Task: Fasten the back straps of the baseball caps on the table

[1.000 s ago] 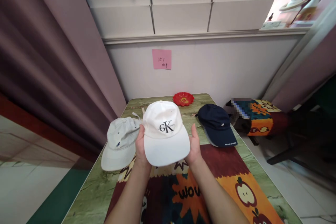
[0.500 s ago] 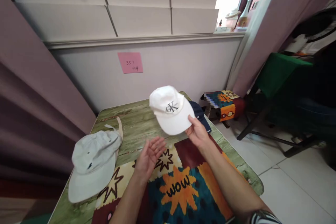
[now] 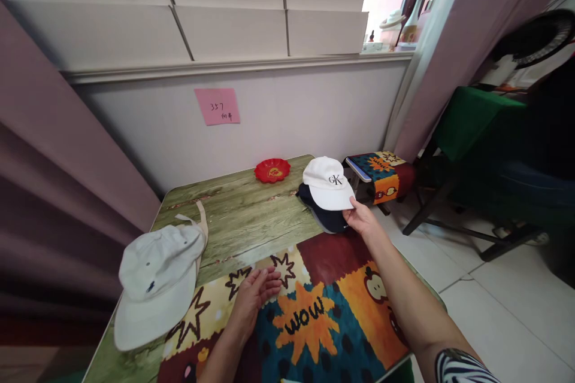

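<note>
A white baseball cap (image 3: 324, 178) with dark letters on its front is pinched at the brim by my right hand (image 3: 360, 215). It sits over a dark navy cap (image 3: 321, 214) at the table's right side; whether its full weight rests there I cannot tell. My left hand (image 3: 259, 287) hovers over the patterned mat (image 3: 309, 323), fingers loosely stretched and holding nothing. To the left lies a pale grey cap (image 3: 157, 269) with a small dark logo, its strap (image 3: 202, 215) trailing behind it.
A red scalloped dish (image 3: 272, 170) stands at the back of the wood-look table (image 3: 238, 203). Beyond the right edge is a cloth-covered stool (image 3: 386, 179) with a phone (image 3: 358, 169) on it. A pink note (image 3: 217, 106) sticks to the wall. Someone in dark clothing is at far right.
The white cap has moved right and back with my right hand, onto the navy cap, uncovering the red dish. My left hand has lowered slightly. The grey cap stays put.
</note>
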Action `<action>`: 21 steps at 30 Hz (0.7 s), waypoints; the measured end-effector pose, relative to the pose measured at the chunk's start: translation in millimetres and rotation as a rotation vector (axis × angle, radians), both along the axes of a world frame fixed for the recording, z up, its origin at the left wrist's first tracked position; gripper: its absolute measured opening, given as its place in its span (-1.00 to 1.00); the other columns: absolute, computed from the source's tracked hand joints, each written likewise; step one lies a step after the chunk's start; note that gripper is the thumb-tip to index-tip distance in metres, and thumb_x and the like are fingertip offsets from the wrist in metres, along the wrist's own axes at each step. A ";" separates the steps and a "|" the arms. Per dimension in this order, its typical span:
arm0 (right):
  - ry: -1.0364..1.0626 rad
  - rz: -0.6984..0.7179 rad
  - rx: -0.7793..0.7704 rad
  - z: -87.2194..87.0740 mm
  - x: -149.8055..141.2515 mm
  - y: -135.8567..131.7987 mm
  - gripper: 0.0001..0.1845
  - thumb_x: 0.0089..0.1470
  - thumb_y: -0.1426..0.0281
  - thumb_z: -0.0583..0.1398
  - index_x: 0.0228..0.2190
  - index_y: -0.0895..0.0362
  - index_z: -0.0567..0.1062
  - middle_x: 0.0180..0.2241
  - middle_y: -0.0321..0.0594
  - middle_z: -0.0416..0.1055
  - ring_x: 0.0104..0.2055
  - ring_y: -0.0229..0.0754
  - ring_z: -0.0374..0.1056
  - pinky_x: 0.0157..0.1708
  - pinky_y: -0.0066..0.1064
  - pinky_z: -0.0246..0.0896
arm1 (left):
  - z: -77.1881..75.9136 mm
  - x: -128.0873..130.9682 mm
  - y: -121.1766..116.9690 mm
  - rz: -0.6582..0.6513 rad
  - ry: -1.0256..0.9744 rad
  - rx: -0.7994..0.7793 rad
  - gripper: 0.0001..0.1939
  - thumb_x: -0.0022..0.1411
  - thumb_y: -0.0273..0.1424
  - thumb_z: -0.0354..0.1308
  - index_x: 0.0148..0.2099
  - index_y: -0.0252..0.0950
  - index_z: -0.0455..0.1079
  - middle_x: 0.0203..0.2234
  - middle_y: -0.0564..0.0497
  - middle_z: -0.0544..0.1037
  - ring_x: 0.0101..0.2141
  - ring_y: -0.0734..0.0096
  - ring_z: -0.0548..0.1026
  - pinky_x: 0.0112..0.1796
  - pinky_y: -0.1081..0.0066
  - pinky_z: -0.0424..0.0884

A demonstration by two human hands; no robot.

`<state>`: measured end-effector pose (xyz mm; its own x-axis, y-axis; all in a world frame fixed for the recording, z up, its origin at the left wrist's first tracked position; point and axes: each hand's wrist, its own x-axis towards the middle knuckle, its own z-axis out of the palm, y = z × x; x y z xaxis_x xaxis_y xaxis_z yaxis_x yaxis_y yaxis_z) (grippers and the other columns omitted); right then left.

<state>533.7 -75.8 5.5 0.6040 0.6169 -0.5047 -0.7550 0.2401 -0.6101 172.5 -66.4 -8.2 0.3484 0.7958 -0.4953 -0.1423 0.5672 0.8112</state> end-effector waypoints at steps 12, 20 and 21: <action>-0.207 -0.017 -0.132 -26.5 6.5 -10.3 -0.83 0.00 0.55 0.36 -0.31 0.19 0.53 -0.58 -0.32 0.51 -0.61 -0.33 0.38 -0.61 -0.58 0.37 | -7.2 -6.5 0.0 -0.020 -0.042 0.023 -0.89 0.21 -0.50 0.27 -0.18 -0.41 0.50 -0.32 -0.21 0.66 -0.36 0.30 0.66 -0.29 0.41 0.61; -0.494 0.047 -0.272 -30.9 11.9 -25.9 -0.78 0.05 0.44 0.30 -0.20 0.15 0.55 -0.36 -0.20 0.59 -0.43 -0.24 0.48 -0.44 -0.44 0.44 | -1.9 -5.1 -2.9 -0.027 -0.045 0.030 -0.90 0.24 -0.52 0.23 -0.17 -0.42 0.51 -0.32 -0.20 0.66 -0.36 0.32 0.65 -0.26 0.40 0.60; -0.549 0.047 -0.327 -32.5 12.5 -28.3 -0.73 0.03 0.41 0.31 -0.17 0.15 0.55 -0.36 -0.19 0.59 -0.43 -0.22 0.48 -0.43 -0.41 0.43 | -1.2 -5.3 -3.6 -0.026 -0.044 0.034 -0.90 0.24 -0.52 0.23 -0.17 -0.42 0.51 -0.32 -0.20 0.66 -0.36 0.32 0.64 -0.26 0.40 0.60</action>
